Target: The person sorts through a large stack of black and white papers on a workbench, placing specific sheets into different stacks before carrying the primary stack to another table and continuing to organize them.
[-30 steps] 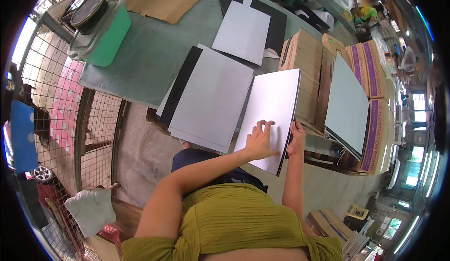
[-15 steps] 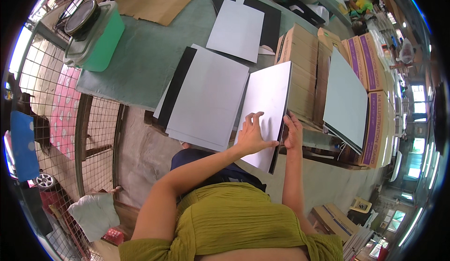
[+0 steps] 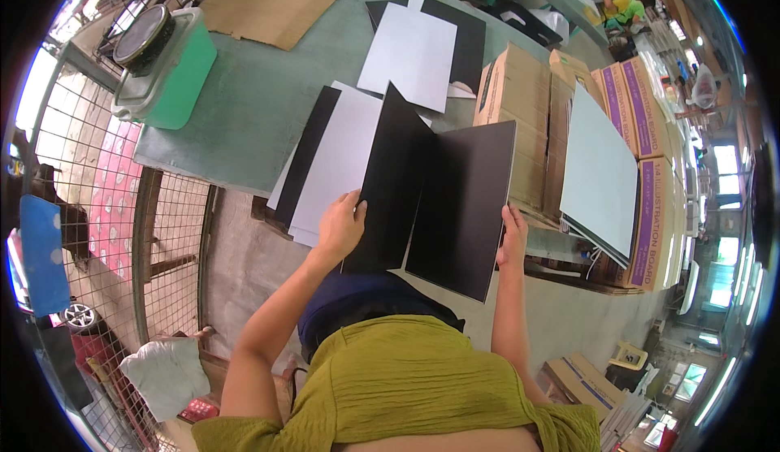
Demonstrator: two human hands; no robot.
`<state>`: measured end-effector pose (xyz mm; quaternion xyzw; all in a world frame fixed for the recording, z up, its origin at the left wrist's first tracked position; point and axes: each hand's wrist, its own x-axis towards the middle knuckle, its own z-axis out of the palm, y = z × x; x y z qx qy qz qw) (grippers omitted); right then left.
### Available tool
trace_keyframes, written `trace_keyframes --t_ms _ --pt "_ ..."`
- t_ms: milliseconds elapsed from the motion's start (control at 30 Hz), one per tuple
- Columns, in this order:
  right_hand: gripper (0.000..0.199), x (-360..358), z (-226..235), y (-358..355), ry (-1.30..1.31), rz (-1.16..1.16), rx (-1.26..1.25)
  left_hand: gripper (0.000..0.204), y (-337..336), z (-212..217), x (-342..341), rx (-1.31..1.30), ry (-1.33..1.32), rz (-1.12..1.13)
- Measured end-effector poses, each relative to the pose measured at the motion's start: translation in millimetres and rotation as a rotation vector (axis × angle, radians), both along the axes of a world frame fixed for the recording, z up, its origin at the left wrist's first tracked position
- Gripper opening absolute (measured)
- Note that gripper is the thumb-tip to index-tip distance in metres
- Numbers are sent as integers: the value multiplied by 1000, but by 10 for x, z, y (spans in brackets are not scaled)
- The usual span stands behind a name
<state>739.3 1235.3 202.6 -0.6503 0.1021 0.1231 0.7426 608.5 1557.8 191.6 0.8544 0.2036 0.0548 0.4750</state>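
Two black boards are spread like an opened book in front of me, their inner edges close together at the far end and a narrow gap showing lower down. My left hand (image 3: 343, 226) is closed on the outer edge of the left black board (image 3: 390, 188). Along the outer edge of the right black board (image 3: 463, 200), my right hand (image 3: 512, 237) grips with its fingers wrapped behind. Partly covered by the left board, a stack of white boards (image 3: 337, 160) lies on the table's near edge, with a black strip (image 3: 307, 155) showing at its left side.
On the grey-green table (image 3: 268, 86) are white and black boards (image 3: 410, 54), a brown cardboard sheet (image 3: 272, 5) and a green lidded container (image 3: 183, 74). Cardboard boxes (image 3: 516, 119) stand to the right, with light boards (image 3: 600, 172) leaning on them. Wire mesh (image 3: 122, 184) is at left.
A white face was toward me before, with my left hand spread on it. Now the boards are parted, black faces showing; my left hand has moved left with one board.
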Motion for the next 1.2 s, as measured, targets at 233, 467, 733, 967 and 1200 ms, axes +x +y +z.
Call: trace_keyframes --t_ms 233,467,733,967,1200 --pt "32 24 -91 -41 -45 5 -58 23 800 454 561 -202 -195 121" --pt "41 -23 193 166 -40 12 -233 29 1554 199 2402 -461 -272 116" --pt "70 -222 275 425 -208 414 -705 78 2225 -814 2386 -105 220 85" --pt "80 -453 563 1741 -317 560 -909 77 2185 -1980 543 -246 337 320" --pt "76 -453 513 2226 -114 608 -1011 85 1986 -1761 625 -139 420 246"
